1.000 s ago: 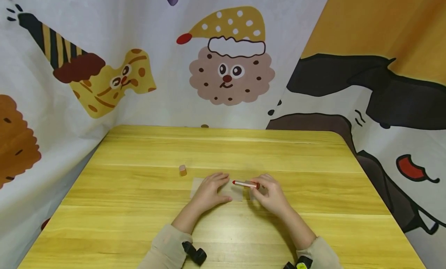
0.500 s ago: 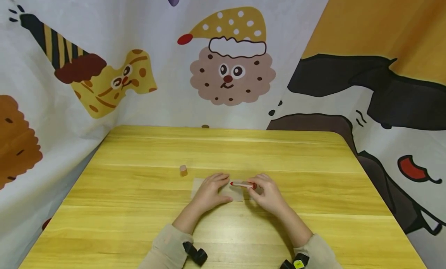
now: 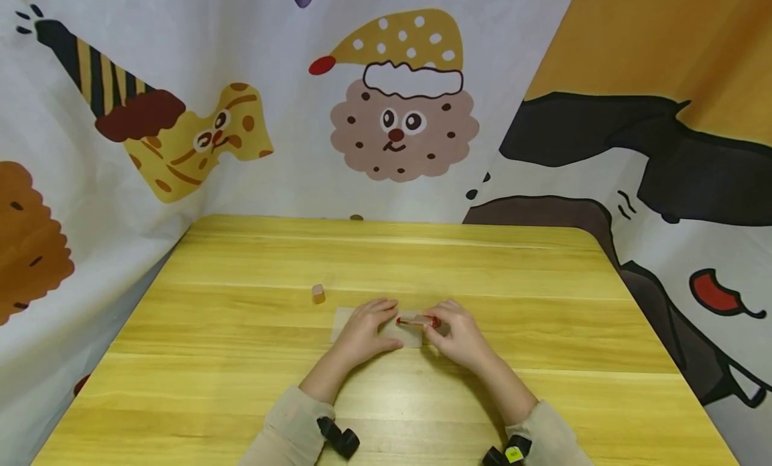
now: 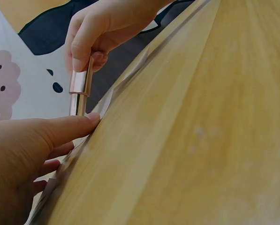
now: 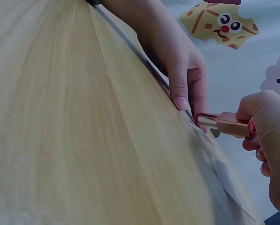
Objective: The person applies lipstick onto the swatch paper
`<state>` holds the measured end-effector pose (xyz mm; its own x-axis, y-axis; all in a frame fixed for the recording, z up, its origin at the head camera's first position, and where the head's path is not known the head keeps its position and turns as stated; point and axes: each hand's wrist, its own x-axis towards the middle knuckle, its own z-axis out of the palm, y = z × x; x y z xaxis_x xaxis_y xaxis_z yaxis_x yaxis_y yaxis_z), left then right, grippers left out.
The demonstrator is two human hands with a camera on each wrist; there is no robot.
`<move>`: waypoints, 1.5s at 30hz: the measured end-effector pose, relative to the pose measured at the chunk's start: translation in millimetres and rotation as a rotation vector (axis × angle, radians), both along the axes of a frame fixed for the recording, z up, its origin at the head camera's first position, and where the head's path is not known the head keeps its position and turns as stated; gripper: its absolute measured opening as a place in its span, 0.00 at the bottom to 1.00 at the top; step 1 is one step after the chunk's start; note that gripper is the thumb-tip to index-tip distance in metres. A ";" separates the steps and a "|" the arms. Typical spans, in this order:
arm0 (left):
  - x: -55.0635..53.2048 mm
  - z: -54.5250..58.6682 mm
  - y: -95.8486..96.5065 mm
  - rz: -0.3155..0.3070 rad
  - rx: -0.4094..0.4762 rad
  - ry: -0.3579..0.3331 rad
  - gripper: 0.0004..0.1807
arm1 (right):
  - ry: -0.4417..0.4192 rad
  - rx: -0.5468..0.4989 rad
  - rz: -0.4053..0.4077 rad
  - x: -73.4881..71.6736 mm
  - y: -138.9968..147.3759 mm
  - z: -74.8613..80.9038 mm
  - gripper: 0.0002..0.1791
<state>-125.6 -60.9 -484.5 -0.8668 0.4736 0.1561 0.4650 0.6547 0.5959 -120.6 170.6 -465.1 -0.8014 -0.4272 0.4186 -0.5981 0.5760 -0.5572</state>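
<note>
A lipstick (image 3: pixel 416 321) with a rose-gold tube and a red tip lies level in my right hand (image 3: pixel 461 335), pinched near its base between thumb and fingers. Its red tip points left, at or just above a thin pale sheet of paper (image 3: pixel 341 324); contact cannot be told. My left hand (image 3: pixel 364 332) rests on that sheet with thumb and fingers spread, the lipstick tip close to its fingers. In the left wrist view the left thumb hides the tip. A small rose-gold cap (image 3: pixel 318 294) stands upright beyond the left hand.
A wooden table (image 3: pixel 386 399) spreads under both hands. In the right wrist view another paper edge (image 5: pixel 229 185) curls up near the right hand. A cartoon-printed cloth (image 3: pixel 289 184) hangs behind the table. Black devices (image 3: pixel 338 439) sit on the wrists.
My right hand has moved slightly left and lowered the lipstick, so its tip has come over the paper beside the left hand. The left hand has stayed in place.
</note>
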 end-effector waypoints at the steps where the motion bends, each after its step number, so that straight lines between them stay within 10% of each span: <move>1: -0.2 0.2 0.0 -0.001 0.001 0.000 0.39 | -0.001 0.008 -0.001 -0.1 -0.4 0.0 0.08; 45: -0.6 0.2 1.1 0.004 -0.001 -0.009 0.39 | 0.007 0.226 0.055 0.5 -1.7 25.3 0.09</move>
